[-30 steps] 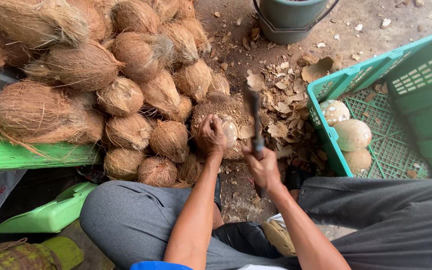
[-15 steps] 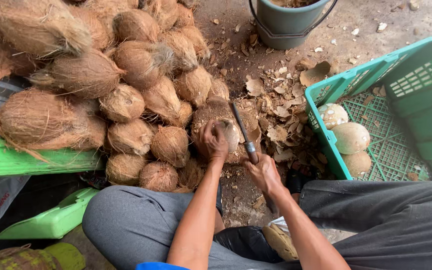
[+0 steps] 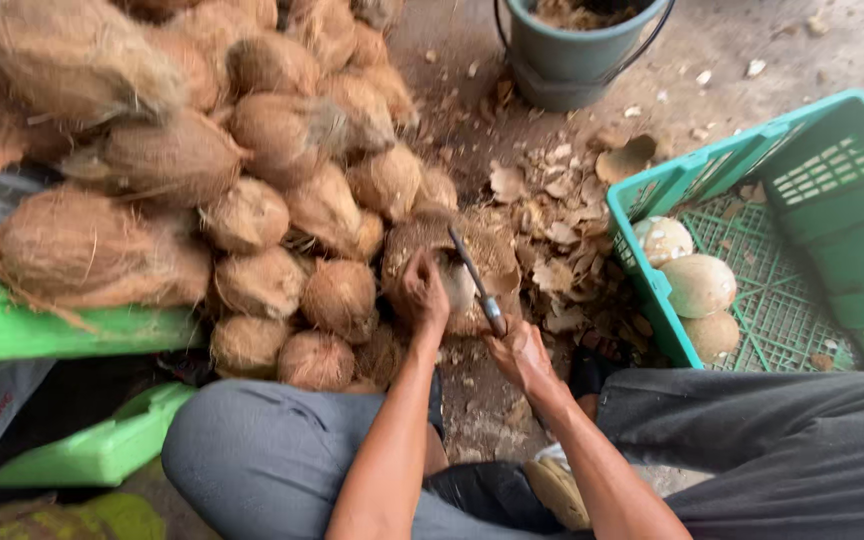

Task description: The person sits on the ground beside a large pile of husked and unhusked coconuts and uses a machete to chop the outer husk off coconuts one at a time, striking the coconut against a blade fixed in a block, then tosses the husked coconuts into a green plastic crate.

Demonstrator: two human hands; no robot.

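Observation:
My left hand [image 3: 422, 292] grips a partly peeled coconut [image 3: 459, 285] that rests on a round fibrous block on the ground between my knees. My right hand [image 3: 517, 355] is closed on the handle of a knife [image 3: 477, 282], whose dark blade lies slanted across the coconut's pale exposed side. A big heap of brown husked coconuts [image 3: 252, 200] lies just left of my left hand, touching the block.
A green plastic crate [image 3: 812, 180] at the right holds three peeled pale coconuts [image 3: 697, 285]. Shell chips [image 3: 562, 230] litter the ground between block and crate. A grey-green bucket [image 3: 577, 50] stands at the top. A green board [image 3: 52, 330] lies left.
The knife swung from upright beside the coconut to a slant, its blade now lying across the coconut. My left hand kept its hold on the coconut.

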